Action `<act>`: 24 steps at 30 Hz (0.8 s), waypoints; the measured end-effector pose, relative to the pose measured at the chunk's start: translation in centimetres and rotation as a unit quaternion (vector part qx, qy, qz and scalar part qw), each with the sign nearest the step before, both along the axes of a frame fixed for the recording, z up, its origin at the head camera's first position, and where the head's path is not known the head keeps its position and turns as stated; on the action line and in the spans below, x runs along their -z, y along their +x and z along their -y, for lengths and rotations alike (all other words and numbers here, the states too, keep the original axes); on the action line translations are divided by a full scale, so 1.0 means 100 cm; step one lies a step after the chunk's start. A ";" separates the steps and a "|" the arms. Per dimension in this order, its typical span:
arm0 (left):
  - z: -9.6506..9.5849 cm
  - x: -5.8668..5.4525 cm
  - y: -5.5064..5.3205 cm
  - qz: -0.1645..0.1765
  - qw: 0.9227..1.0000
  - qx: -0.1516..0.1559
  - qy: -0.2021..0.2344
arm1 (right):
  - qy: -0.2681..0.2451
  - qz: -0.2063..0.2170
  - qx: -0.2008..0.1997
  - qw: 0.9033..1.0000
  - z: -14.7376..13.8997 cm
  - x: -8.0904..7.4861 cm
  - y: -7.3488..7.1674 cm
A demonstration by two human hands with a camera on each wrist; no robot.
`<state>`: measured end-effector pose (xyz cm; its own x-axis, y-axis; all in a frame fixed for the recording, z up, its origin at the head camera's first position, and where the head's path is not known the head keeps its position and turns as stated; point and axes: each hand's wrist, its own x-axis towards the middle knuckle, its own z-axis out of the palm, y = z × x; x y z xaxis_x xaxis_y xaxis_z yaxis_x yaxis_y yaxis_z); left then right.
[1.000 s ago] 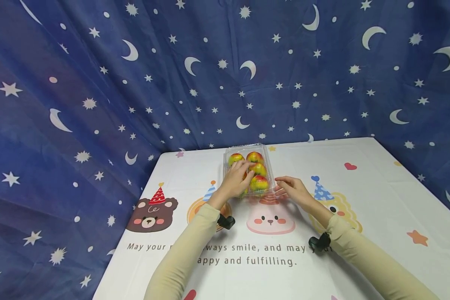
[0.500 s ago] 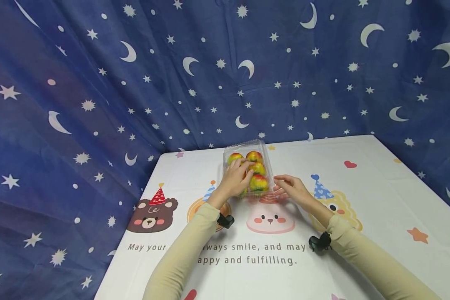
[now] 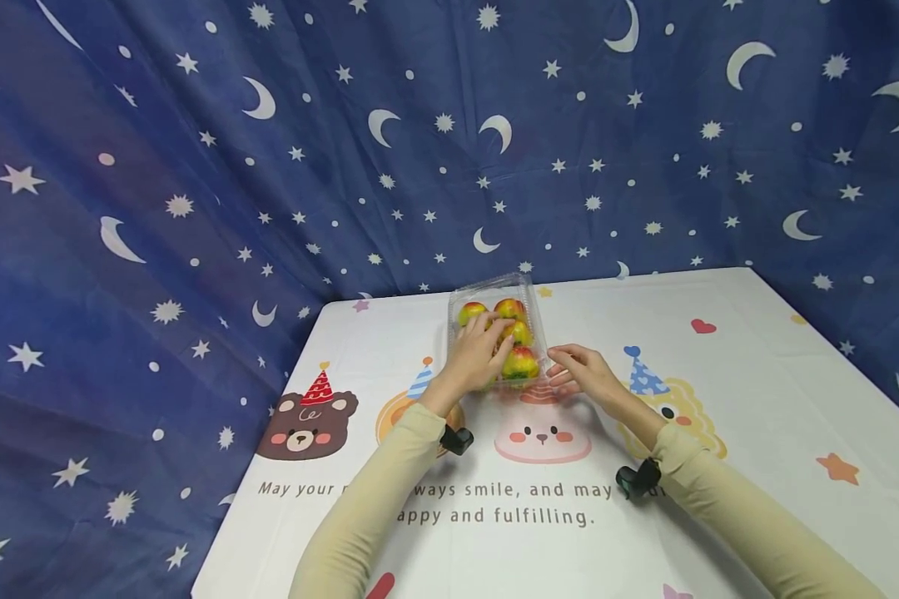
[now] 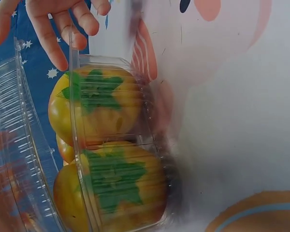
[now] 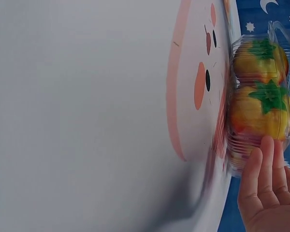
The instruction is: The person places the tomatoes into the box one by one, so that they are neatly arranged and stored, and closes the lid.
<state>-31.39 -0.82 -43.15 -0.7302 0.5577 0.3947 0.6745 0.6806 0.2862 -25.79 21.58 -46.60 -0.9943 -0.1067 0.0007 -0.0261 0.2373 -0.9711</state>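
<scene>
A clear plastic clamshell box (image 3: 540,333) with several persimmons (image 3: 521,363) stands near the table's far edge. They are yellow-red with green star-shaped leaves, as the left wrist view shows. The lid (image 4: 24,125) sits aslant over the base, a gap showing along the near side. My left hand (image 3: 474,356) lies across the box with fingers spread, partly covering the fruit; in its wrist view it shows only dimly through the lid's plastic. My right hand (image 3: 584,378) is at the near right corner, its extended fingertips (image 5: 267,142) against the box's side.
A white tablecloth (image 3: 719,333) printed with cartoon animals and lettering covers the table. Behind it and along the left hangs a blue curtain (image 3: 270,208) with moons and stars. A dark wrist camera (image 3: 457,440) sits on the left wrist, another (image 3: 637,479) on the right.
The far end of the lid rises slightly in the head view. Both hands keep nearly the same places at the box, and the whole head view shifts a little.
</scene>
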 end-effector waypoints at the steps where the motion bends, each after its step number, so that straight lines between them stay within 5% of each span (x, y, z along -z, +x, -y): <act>1: -0.001 0.000 0.000 0.001 1.000 0.001 -0.002 | 0.001 0.001 0.000 1.000 0.000 0.000 0.000; 24: -0.009 0.007 0.004 0.004 0.998 -0.004 -0.055 | -0.015 -0.033 -0.014 0.999 -0.002 0.013 -0.003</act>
